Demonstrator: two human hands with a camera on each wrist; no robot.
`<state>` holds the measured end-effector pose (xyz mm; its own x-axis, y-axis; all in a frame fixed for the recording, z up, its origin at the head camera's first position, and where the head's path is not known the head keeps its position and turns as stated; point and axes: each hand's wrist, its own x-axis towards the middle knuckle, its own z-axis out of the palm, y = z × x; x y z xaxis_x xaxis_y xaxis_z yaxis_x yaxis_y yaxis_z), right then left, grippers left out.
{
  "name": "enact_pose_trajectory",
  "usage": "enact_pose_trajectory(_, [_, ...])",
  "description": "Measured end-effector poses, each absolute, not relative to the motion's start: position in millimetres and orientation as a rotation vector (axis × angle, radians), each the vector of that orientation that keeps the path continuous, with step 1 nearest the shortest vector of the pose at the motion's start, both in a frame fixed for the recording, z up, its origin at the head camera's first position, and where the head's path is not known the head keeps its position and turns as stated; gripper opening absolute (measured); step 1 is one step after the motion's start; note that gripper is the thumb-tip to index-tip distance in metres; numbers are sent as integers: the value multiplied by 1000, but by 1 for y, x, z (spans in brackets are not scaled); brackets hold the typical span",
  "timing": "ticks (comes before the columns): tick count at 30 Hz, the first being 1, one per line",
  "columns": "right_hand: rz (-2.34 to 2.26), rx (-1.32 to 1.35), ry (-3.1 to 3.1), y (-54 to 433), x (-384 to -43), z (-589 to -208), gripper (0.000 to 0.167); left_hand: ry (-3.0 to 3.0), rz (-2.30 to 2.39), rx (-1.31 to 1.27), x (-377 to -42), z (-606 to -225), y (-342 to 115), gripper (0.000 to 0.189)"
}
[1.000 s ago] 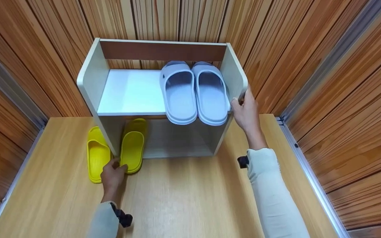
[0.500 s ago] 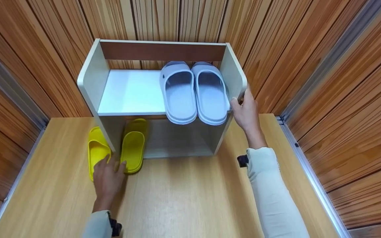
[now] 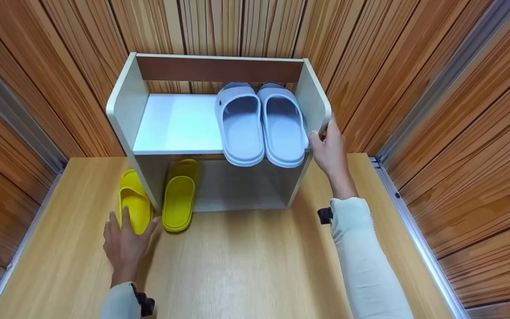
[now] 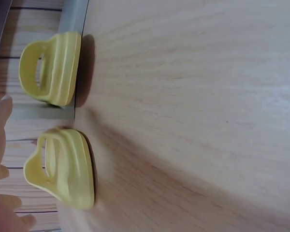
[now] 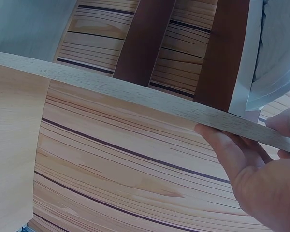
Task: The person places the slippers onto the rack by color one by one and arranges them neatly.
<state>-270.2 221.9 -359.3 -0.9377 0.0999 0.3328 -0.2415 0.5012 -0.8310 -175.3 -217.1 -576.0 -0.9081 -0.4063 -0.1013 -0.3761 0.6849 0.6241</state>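
Observation:
My left hand (image 3: 124, 243) is spread with fingers apart, over the near end of a yellow slipper (image 3: 136, 201) that lies on the floor left of the shoe rack (image 3: 179, 124). In the left wrist view its fingers show at the left edge, apart from that slipper (image 4: 63, 169). The other yellow slipper (image 3: 178, 201) sits in the rack's lower level at the left, its near end sticking out past the front. My right hand (image 3: 330, 153) grips the front edge of the rack's right side panel (image 5: 150, 99), thumb on one face and fingers on the other.
A pair of pale blue-grey slippers (image 3: 241, 128) stands on the right half of the white upper shelf (image 3: 179, 122). Wood-panelled walls with metal strips (image 3: 419, 235) along their base enclose the light wood floor (image 3: 246, 266) on three sides.
The left hand has let go of the yellow slipper in the rack and moved left, its fingers spreading over the outer slipper. The right hand stays on the panel.

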Motion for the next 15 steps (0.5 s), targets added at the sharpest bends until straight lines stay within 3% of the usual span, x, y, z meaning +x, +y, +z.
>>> enact_pose_trajectory(8, [1401,111,-2408,223,-270,-359,59,-2794,-1317,866,-177,-581,-226,118])
enact_pose_trajectory(15, [1411,105,-2410,222,-269,-359,59,-2742,-1451,977,-179,-582,-232,115])
